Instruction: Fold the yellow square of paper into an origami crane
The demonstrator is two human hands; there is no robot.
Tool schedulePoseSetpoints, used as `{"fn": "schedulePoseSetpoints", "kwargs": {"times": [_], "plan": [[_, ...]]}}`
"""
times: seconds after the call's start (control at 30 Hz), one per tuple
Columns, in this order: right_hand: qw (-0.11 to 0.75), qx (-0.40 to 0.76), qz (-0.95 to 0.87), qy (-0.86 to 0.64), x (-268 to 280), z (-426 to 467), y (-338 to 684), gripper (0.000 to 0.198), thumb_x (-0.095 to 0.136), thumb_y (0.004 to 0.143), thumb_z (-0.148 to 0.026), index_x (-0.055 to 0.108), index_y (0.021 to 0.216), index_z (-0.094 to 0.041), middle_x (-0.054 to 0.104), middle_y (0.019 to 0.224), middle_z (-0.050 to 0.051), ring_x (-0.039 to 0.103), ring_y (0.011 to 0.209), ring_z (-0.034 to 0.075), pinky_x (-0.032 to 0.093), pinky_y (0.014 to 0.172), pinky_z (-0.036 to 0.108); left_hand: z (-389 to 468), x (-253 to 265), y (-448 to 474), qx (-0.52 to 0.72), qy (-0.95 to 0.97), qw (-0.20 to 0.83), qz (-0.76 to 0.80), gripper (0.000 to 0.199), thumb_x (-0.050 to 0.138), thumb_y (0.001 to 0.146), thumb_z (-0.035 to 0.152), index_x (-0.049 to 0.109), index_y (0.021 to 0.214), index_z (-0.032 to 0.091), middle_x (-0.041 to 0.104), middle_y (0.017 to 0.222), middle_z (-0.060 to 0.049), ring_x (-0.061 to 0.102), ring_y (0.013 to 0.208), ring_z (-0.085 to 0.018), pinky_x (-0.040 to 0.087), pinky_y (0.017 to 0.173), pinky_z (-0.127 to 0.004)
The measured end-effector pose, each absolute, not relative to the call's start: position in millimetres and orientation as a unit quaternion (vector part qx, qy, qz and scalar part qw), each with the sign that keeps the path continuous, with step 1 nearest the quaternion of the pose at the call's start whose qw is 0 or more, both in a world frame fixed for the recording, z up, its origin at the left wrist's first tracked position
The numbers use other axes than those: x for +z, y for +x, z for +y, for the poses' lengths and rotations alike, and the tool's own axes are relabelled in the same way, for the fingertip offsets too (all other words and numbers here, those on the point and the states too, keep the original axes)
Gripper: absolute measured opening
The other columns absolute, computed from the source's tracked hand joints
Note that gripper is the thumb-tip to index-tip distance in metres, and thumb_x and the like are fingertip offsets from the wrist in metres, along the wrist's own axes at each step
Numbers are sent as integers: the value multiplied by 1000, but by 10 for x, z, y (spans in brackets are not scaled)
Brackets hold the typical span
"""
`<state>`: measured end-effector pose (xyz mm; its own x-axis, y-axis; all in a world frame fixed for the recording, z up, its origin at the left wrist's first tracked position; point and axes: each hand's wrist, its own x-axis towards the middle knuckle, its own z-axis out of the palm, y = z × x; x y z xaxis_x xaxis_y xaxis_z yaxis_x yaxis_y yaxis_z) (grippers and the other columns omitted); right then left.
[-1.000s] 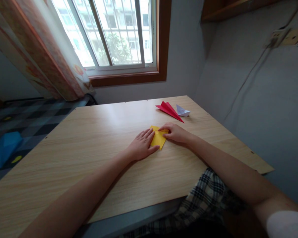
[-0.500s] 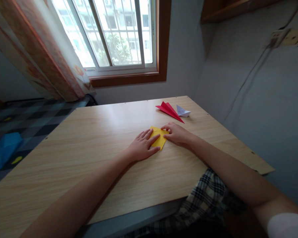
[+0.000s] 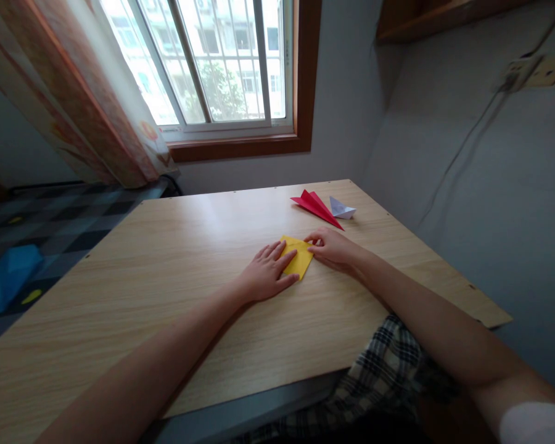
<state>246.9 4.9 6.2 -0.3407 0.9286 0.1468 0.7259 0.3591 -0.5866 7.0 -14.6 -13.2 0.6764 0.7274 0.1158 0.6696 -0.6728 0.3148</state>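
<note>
- Biggest thing we see: the long light-wood laminate table (image 3: 176, 290), grain running across, w/ small screws along its far edge; it fills most of the view.
- Behind it, the barred window w/ brown wooden frame (image 3: 240, 92), bright outside; a peach floral curtain (image 3: 74, 98) hangs at its left.
- Dark checkered floor (image 3: 65, 222) left of the table, w/ a crumpled blue cloth (image 3: 4, 277) lying on it.
- Plaid fabric (image 3: 388, 364) shows at the table's near edge, under our right forearm.
- Our left hand (image 3: 266, 275) lies flat, fingers spread & straight, pressing down on the left part of the folded yellow paper sheet (image 3: 300, 260); nothing gripped.
- Our right hand (image 3: 335, 248) is loosely curled, fingertips (image 3: 311, 240) pinching or pressing the yellow paper's far right corner; we can't tell which.
- The yellow paper sits flat on the table, right of centre, between both hands & touching both.
- Red folded paper plane (image 3: 317, 206) lies farther back, near the right hand but apart from it.
- Smallest: a white folded paper shape (image 3: 341, 209), just beside the red plane on its right.
</note>
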Motion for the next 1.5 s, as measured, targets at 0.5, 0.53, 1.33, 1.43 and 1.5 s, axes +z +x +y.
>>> {"fn": "schedulePoseSetpoints", "kwargs": {"times": [0.5, 0.53, 1.33, 1.43, 1.5], "plan": [[330, 323, -707, -535, -4, 38, 2467, 12, 64, 86, -29, 68, 89, -18, 65, 76, 3, 56, 66, 15, 40, 57, 26, -187, -81, 75, 105, 905, 111, 396, 69, 51, 93, 62, 52, 147, 18, 36, 162, -15, 29, 151, -36, 20, 124, -51], [344, 356, -694, -523, 0, 34, 2466, 12, 63, 86, -28, 67, 91, -18, 64, 76, 2, 55, 65, 15, 40, 55, 26, -192, -71, 80, 96, 907, 104, 397, 70, 50, 94, 62, 51, 148, 18, 36, 162, -15, 29, 151, -36, 20, 124, -50], [233, 377, -774, -453, 30, 139, 2662, 24, 62, 79, -15, 77, 98, -17, 70, 88, 4, 60, 74, 14, 46, 65, 24, -197, -18, 72, 56, 930, 63, 357, 64, 50, 96, 59, 49, 150, 23, 41, 160, -11, 34, 149, -33, 21, 125, -52], [238, 375, -779, -443, 14, 136, 2651, 22, 64, 84, -23, 77, 100, -17, 71, 89, 5, 61, 76, 15, 47, 66, 25, -199, -8, 75, 57, 930, 61, 358, 65, 51, 96, 59, 49, 149, 22, 42, 159, -12, 35, 149, -33, 21, 124, -52], [245, 369, -781, -441, -4, 133, 2641, 21, 64, 86, -25, 76, 101, -18, 72, 91, 5, 62, 78, 16, 47, 67, 26, -199, -8, 76, 57, 930, 59, 358, 66, 50, 96, 59, 49, 149, 21, 43, 159, -13, 35, 149, -32, 22, 124, -52]]}}
